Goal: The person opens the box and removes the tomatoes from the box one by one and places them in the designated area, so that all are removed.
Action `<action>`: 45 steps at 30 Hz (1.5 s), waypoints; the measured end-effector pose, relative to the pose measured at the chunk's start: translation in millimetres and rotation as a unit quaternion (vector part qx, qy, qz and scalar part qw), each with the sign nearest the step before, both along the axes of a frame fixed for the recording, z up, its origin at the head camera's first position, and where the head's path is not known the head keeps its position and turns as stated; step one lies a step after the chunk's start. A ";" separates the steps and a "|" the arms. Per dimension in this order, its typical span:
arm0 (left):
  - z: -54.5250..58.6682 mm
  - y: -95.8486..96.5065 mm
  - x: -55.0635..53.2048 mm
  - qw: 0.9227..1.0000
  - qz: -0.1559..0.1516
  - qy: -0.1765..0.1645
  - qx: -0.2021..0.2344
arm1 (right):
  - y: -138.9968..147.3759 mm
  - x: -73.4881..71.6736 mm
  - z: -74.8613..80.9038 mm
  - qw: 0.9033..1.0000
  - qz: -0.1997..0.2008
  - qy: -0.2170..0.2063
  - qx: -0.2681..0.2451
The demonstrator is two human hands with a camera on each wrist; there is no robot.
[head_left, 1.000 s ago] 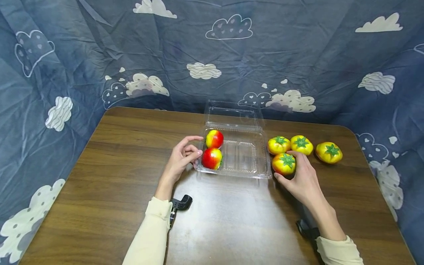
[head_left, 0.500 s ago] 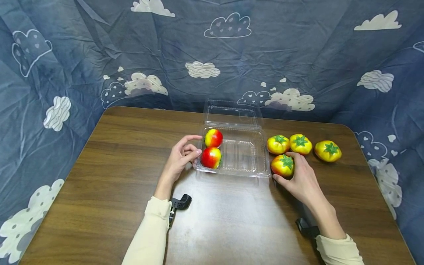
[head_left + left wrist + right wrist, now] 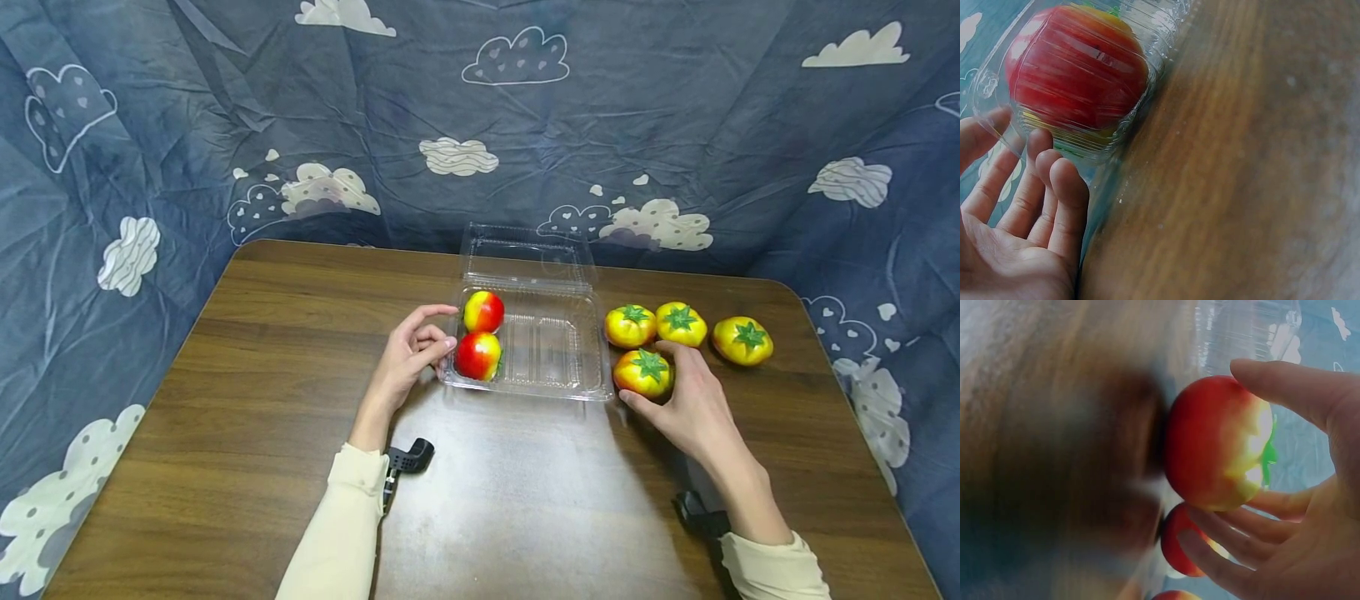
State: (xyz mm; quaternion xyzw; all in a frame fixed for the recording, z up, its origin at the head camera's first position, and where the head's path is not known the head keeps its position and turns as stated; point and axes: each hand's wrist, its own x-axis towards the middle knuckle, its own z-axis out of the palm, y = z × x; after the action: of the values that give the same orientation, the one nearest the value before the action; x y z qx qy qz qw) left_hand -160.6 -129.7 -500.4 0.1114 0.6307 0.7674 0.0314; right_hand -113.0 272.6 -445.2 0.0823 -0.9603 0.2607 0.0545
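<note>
A clear plastic clamshell container (image 3: 558, 392) stands with its lid (image 3: 525, 254) up. Two red-and-yellow toy persimmons, one farther back (image 3: 483, 312) and one nearer (image 3: 477, 356), lie along its left side. My left hand (image 3: 405, 354) pinches the container's left rim, thumb in front; in the left wrist view the thumb overlaps the clear edge beside a red fruit (image 3: 1079, 69). Right of the container, my right hand (image 3: 693, 400) holds another toy persimmon (image 3: 642, 374), green leaf top upward. In the right wrist view, thumb and curled fingers surround this fruit (image 3: 1210, 444).
Behind the held fruit sit two more persimmons, left (image 3: 628, 327) and right (image 3: 681, 325), close together. A third persimmon (image 3: 742, 341) lies farther right. The wooden table (image 3: 315, 317) backs onto a blue cloud-patterned curtain (image 3: 525, 125).
My right hand has shifted slightly to the right around the persimmon, which stays beside the container. My left hand keeps its place at the rim.
</note>
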 end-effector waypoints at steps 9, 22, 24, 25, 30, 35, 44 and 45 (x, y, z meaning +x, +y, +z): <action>1.4 2.7 0.4 1.000 -0.003 -0.002 0.005 | 0.6 1.8 4.8 1.000 -0.013 0.018 -0.018; 1.8 3.0 0.5 1.000 -0.006 0.001 0.013 | -8.4 0.1 11.7 0.997 -0.035 0.049 -0.046; 1.7 2.6 0.7 1.000 -0.007 0.001 0.013 | -10.6 -0.8 13.2 0.996 -0.035 0.061 -0.050; 1.3 2.4 0.5 1.000 -0.007 0.002 0.013 | -11.8 -1.3 13.9 0.996 -0.035 0.067 -0.051; 0.7 1.8 1.0 1.000 -0.006 0.002 0.016 | -19.9 -4.2 15.7 0.994 -0.027 0.092 -0.059; 0.7 1.1 1.2 1.000 -0.004 0.001 0.010 | -31.3 -7.2 17.6 0.990 -0.025 0.118 -0.072; 2.0 0.2 2.1 1.000 -0.004 0.007 0.000 | -60.2 -16.4 26.8 0.989 0.003 0.113 -0.091; 2.1 0.0 2.0 1.000 -0.003 0.009 -0.002 | -64.1 -18.2 27.9 0.990 0.005 0.110 -0.093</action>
State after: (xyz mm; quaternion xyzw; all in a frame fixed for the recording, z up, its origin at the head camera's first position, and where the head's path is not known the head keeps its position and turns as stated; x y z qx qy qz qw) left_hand -158.6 -129.7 -498.3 0.1203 0.6320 0.7651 0.0286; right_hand -131.2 208.5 -417.3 0.1098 -0.9197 0.3387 0.1656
